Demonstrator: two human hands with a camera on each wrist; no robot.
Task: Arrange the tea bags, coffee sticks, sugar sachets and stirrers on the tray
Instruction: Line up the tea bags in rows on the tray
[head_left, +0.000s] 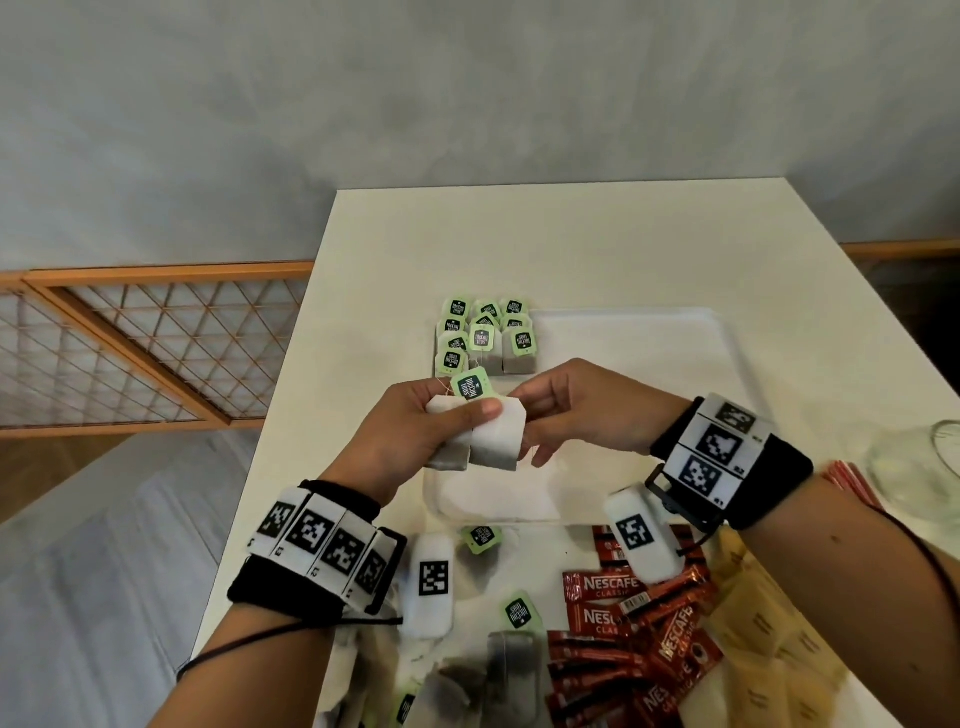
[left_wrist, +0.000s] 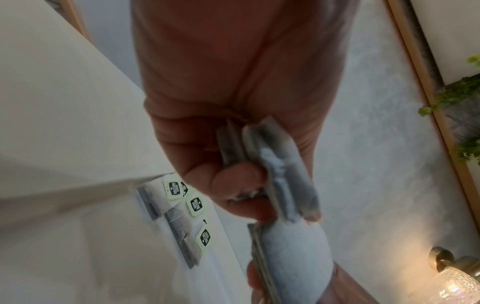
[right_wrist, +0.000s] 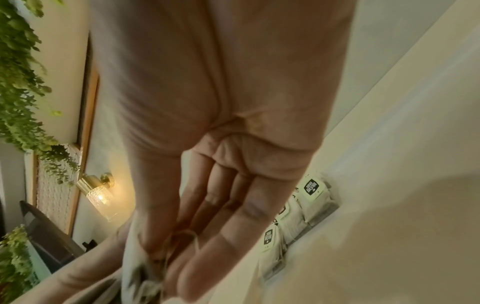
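White table (head_left: 597, 249): carries everything I work with. White tray (head_left: 675, 353): lies mid-table, most of its floor still bare. Grouped tea bags (head_left: 480, 338): overlapping rows at the tray's far left corner, green tags up; whether every one sits inside the rim I cannot tell. Loose supplies on the near table edge: red coffee sticks (head_left: 623, 623), pale sugar sachets (head_left: 753, 623) to their right, more unsorted tea bags (head_left: 498, 660), striped stirrers (head_left: 852, 483) beside a glass jar (head_left: 924, 467) at far right.

My left hand (head_left: 415, 436): raised above the tray, thumb and curled fingers clamped on two held tea bags (head_left: 493, 441), one green tag (head_left: 470, 387) standing up between my hands. My right hand (head_left: 576, 415): meets the bags from the other side; the right wrist view shows thumb and fingertips pinching string and paper at the bag's edge.

Step in hand, as I judge it: separating or straightening this pair before laying it down. Next move calls for freeing the tangled string, then setting each bag flat beside the existing rows, tag uppermost. Coffee, sugar and stirrers remain untouched.
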